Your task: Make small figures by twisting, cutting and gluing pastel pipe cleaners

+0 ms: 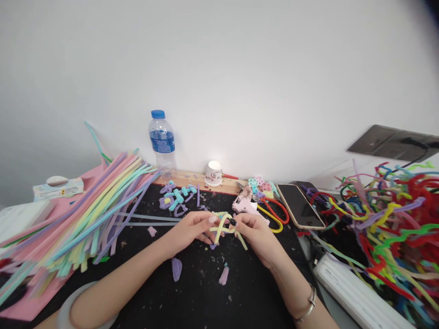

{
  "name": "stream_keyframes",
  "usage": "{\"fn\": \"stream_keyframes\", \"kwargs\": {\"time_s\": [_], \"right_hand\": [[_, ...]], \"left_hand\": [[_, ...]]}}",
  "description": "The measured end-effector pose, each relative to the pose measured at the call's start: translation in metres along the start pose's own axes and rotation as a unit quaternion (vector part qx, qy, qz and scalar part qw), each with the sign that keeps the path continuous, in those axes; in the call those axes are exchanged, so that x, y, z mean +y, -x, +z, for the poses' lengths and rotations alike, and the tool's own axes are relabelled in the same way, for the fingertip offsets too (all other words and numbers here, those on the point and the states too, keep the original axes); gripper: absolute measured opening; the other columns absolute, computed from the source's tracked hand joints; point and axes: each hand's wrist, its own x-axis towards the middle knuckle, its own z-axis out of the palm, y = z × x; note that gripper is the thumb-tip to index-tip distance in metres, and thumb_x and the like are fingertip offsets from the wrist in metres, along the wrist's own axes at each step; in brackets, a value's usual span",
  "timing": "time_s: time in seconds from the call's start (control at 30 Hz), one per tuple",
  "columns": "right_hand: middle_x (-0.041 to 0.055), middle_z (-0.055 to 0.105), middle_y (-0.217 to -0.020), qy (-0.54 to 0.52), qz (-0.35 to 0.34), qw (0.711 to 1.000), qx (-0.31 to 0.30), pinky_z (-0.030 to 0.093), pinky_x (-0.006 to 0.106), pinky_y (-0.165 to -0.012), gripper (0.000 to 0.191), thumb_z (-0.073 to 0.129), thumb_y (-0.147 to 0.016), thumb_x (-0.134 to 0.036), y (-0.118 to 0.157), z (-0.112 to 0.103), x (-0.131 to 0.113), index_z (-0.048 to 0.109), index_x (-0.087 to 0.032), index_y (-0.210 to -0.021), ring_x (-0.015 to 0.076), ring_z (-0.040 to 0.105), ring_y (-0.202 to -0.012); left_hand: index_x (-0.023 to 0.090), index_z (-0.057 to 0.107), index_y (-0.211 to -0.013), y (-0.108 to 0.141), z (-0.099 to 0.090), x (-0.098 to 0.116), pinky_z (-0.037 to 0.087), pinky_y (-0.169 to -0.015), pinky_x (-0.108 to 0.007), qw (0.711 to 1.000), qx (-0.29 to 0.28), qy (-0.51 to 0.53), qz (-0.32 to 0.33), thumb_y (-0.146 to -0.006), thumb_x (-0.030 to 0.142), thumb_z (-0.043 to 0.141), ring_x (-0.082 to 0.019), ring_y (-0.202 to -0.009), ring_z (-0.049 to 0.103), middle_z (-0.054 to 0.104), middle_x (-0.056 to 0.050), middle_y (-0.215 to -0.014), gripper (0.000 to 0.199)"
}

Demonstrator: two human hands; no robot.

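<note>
My left hand (202,227) and my right hand (252,230) meet over the black mat (192,306), both pinching a pale yellow pipe cleaner (222,229) bent into crossing loops. One end of it hangs down beside my right fingers. A purple fuzzy bit shows just under my left fingertips; whether it is joined to the yellow piece I cannot tell. Nearer to me on the mat lie a purple petal-like piece (176,269) and a small pink tassel-like piece (224,276). Just beyond my right hand rests a pale pink glue gun (245,204).
Bundled pastel pipe cleaners (99,205) spread at left. Behind stand a water bottle (162,141) and a paper cup (213,173), near purple and blue fuzzy pieces (175,197). To the right are scissors (276,212), a phone (301,205), a white power strip (360,292) and tangled pipe cleaners (394,228).
</note>
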Motion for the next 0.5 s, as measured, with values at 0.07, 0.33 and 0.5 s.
{"fn": "stream_keyframes", "kwargs": {"time_s": [0.07, 0.33, 0.5], "right_hand": [[-0.0028, 0.049, -0.055, 0.011, -0.003, 1.0, 0.0, 0.026, 0.021, -0.049, 0.034, 0.069, -0.069, -0.044, 0.0004, 0.0006, -0.0003, 0.055, -0.015, -0.058, 0.0081, 0.036, -0.05], [-0.0033, 0.049, -0.055, 0.021, -0.004, 1.0, -0.007, 0.024, 0.021, -0.049, 0.032, 0.067, -0.07, -0.042, 0.0017, 0.0024, -0.0029, 0.056, -0.015, -0.058, 0.0081, 0.036, -0.051], [-0.0021, 0.052, -0.058, 0.019, -0.007, 1.0, -0.012, 0.027, 0.021, -0.052, 0.031, 0.067, -0.071, -0.041, 0.0012, 0.0019, -0.002, 0.057, -0.014, -0.059, 0.0084, 0.039, -0.053]], "left_hand": [[0.013, 0.064, -0.094, -0.0007, -0.0003, -0.0001, 0.051, -0.068, -0.029, 1.0, 0.02, 0.01, 0.003, -0.083, 0.051, 0.049, -0.017, -0.071, 0.064, 0.067, -0.008, -0.085, 0.043], [0.015, 0.055, -0.063, -0.0055, -0.0069, -0.001, 0.049, -0.062, -0.025, 0.984, 0.169, -0.03, 0.054, -0.075, 0.036, 0.064, -0.012, -0.058, 0.059, 0.063, 0.001, -0.06, 0.026], [0.017, 0.049, -0.059, -0.0041, -0.008, 0.0002, 0.044, -0.054, -0.023, 0.98, 0.178, -0.029, 0.083, -0.078, 0.039, 0.058, -0.01, -0.049, 0.051, 0.054, 0.004, -0.051, 0.03]]}}
